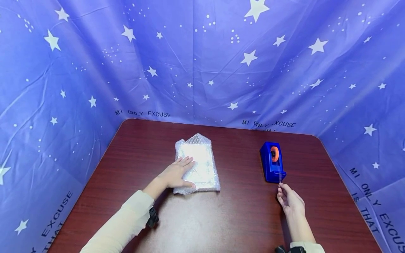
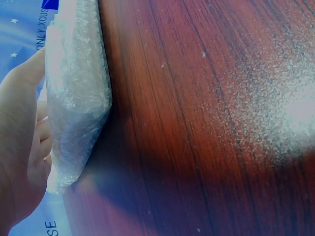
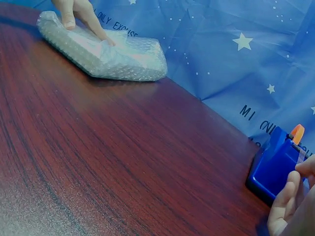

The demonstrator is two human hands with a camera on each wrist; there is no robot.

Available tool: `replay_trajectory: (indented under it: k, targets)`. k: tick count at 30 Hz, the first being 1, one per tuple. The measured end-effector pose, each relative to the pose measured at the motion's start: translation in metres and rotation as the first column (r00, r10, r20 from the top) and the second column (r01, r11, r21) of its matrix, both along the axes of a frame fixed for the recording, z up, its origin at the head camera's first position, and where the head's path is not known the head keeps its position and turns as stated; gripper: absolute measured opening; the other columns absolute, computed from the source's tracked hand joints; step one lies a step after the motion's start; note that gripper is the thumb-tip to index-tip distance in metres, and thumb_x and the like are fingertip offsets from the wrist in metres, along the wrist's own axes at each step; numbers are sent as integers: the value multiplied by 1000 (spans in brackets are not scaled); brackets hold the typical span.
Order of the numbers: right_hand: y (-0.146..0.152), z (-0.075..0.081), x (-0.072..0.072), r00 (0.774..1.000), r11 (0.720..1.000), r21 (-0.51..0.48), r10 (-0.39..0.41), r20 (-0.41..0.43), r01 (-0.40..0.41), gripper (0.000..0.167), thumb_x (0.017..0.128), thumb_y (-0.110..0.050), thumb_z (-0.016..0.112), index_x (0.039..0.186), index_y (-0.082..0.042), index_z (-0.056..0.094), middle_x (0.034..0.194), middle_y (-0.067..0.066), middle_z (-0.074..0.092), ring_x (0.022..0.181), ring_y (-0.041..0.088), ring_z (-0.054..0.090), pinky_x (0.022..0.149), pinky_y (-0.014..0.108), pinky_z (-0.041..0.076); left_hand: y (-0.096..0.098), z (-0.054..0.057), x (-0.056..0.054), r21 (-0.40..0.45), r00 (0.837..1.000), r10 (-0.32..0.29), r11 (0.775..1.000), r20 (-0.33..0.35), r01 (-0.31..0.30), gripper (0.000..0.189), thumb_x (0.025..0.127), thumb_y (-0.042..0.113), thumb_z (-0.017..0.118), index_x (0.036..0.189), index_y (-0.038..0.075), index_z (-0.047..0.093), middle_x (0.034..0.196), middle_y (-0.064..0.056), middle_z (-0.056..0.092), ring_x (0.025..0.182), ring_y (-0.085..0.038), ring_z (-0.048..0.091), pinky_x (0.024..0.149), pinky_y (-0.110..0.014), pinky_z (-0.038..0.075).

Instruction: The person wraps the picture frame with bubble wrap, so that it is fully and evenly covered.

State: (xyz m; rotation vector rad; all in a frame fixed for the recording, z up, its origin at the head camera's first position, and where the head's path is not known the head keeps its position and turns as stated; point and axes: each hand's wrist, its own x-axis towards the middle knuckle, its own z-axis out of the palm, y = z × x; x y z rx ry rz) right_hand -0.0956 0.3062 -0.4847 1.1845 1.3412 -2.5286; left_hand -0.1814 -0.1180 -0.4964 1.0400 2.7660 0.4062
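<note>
A flat package in bubble wrap [image 1: 202, 168] lies on the table near the middle. My left hand [image 1: 178, 174] rests on its left part with the fingers spread out. In the left wrist view the wrapped edge [image 2: 81, 93] stands beside my thumb. To the right is a blue tape dispenser [image 1: 269, 172] with an orange-cored roll [image 1: 275, 154]. My right hand [image 1: 291, 200] pinches the end of the clear tape [image 1: 280, 178] between thumb and fingertip, just in front of the dispenser's cutting edge. The right wrist view shows the tape [image 3: 301, 156] stretched from the dispenser [image 3: 273, 164] to the fingers.
The dark red wooden table [image 1: 237, 218] bears the package and the dispenser some distance apart. Blue star-printed cloth [image 1: 196, 63] hangs behind the table and along both sides. A black wrist camera [image 1: 153, 217] sits on the left sleeve.
</note>
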Motion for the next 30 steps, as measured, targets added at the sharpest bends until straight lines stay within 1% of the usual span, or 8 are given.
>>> replay_trajectory:
  k: [5, 7, 10, 12, 15, 17, 21, 30]
  targets:
    - [0, 2, -1, 999, 999, -40, -22, 44, 24, 36, 91, -9, 57, 57, -14, 68, 54, -8, 65, 45, 0, 55, 46, 12, 46, 0, 1, 0, 5, 1000, 3, 1000, 4, -3, 94, 80, 62, 63, 149, 5, 33, 158, -16, 29, 148, -33, 24, 124, -50, 17]
    - [1, 1, -1, 999, 999, -44, 12, 31, -10, 35, 91, -10, 56, 59, -15, 68, 57, -10, 64, 48, -1, 53, 47, 12, 45, -1, 1, 1, 12, 1000, 2, 1000, 5, -2, 94, 80, 62, 63, 149, 5, 34, 157, -17, 30, 148, -33, 25, 124, -50, 18]
    - [5, -4, -1, 996, 995, -22, 93, -9, -93, 32, 92, -14, 57, 62, -20, 68, 61, -13, 63, 52, -1, 52, 51, 11, 46, 0, 2, 1, 16, 1000, 4, 1000, 6, -4, 94, 80, 62, 63, 149, 5, 34, 157, -17, 30, 148, -33, 25, 124, -50, 18]
    - [7, -5, 0, 988, 988, 19, 152, -20, -152, 32, 93, -18, 57, 65, -24, 69, 63, -15, 62, 55, -1, 51, 55, 11, 47, 0, 1, 1, 20, 1000, 5, 1000, 4, -5, 94, 80, 62, 64, 148, 5, 35, 157, -17, 30, 148, -33, 25, 124, -50, 18]
    - [7, -4, -1, 979, 974, 98, 206, -2, -205, 33, 94, -20, 58, 65, -29, 71, 64, -16, 63, 58, -2, 54, 60, 12, 49, -1, 0, 1, 25, 1000, 5, 1000, 0, -5, 94, 80, 61, 64, 148, 4, 35, 157, -17, 31, 148, -34, 26, 123, -50, 18]
    - [6, -2, 0, 968, 954, 167, 251, 18, -250, 36, 95, -21, 56, 65, -32, 71, 65, -19, 64, 61, -4, 56, 63, 11, 50, -1, 0, 1, 24, 1000, 5, 1000, 0, -5, 94, 80, 61, 64, 148, 4, 35, 157, -17, 31, 148, -34, 26, 123, -50, 18]
    - [8, -3, 3, 955, 919, 263, 294, 33, -292, 40, 97, -18, 55, 65, -37, 70, 67, -24, 67, 65, -7, 61, 65, 10, 51, -1, 0, 1, 23, 1000, 2, 1000, 1, -2, 94, 80, 62, 64, 148, 4, 34, 157, -17, 30, 148, -34, 25, 123, -51, 18]
    - [12, -3, 7, 968, 857, 454, 243, 62, -244, 41, 92, -16, 63, 59, -38, 69, 60, -24, 67, 60, -10, 62, 63, 9, 53, -2, -2, 1, 27, 1000, 5, 1000, -5, -5, 94, 80, 61, 64, 149, 5, 34, 157, -17, 30, 148, -33, 25, 124, -50, 18]
